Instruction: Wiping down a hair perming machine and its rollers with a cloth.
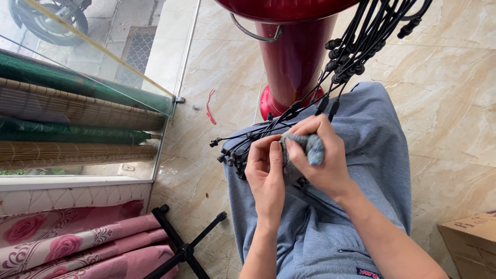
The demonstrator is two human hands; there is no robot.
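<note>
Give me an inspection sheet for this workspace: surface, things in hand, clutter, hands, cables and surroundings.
Surface: beige marble-look tile floor; work rests on a lap in grey trousers.
Things in hand: grey cloth bunched around one black cord.
Clutter: red scrap on the tiles, cardboard box, black cross-shaped stand base.
Hands: left hand pinches the cloth; right hand grips it.
Cables: bundle of black cords with black end fittings, hanging down onto the lap.
Surroundings: red pedestal, glass panel, rolled blinds, pink floral rolls.

Grey cloth (310,147); black cords (351,57); red stand (294,57)
</note>
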